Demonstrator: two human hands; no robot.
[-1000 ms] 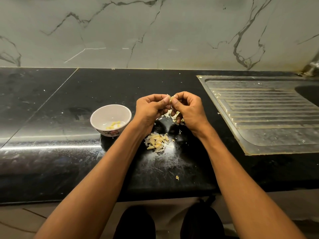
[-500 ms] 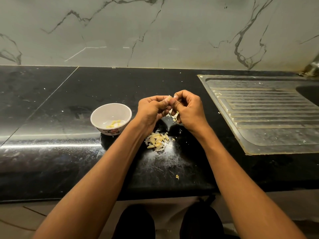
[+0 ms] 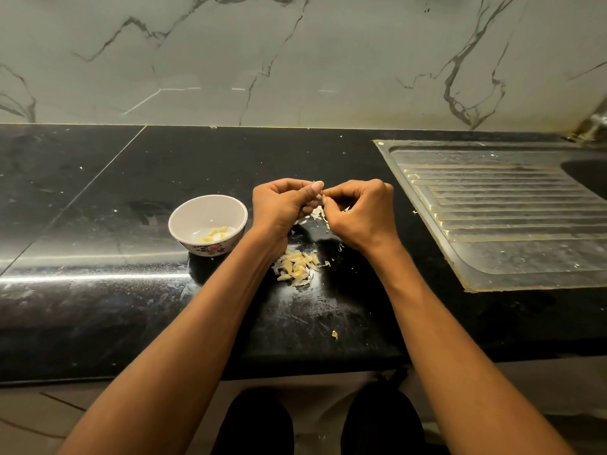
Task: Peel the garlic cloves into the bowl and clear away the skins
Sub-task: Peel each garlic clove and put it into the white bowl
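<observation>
- marble wall [image 3: 295, 60] runs behind, pale with dark veins.
- black table [image 3: 98, 290] spans the view, glossy, dusted with pale specks and smears.
- steel drainboard [image 3: 509, 224] sits at the right of the table, ribbed; the dark sink basin is cut off at the right edge.
- two bare forearms reach in from the bottom and meet above the middle of the table.
- left hand [image 3: 282, 205] has its fingers curled, thumb pressed forward to the meeting point with the other hand, clamped on a garlic clove [image 3: 319, 199].
- right hand [image 3: 361, 215] has its fingers curled too, tips pinching at the same clove; the two hands touch at the thumbs.
- clove is mostly hidden between the fingers, only a pale sliver shows.
- white bowl [image 3: 184, 221] stands left of the left hand, near it but apart, floral print at its base.
- a few peeled cloves [image 3: 215, 234] lie in the bottom of the bowl, yellowish.
- pile of unpeeled cloves [image 3: 295, 267] lies on the table below the hands, between the wrists.
- loose skins [image 3: 317, 213] lie on the table under the hands, partly hidden.
- one small scrap [image 3: 334, 334] lies alone nearer the table's front edge.
</observation>
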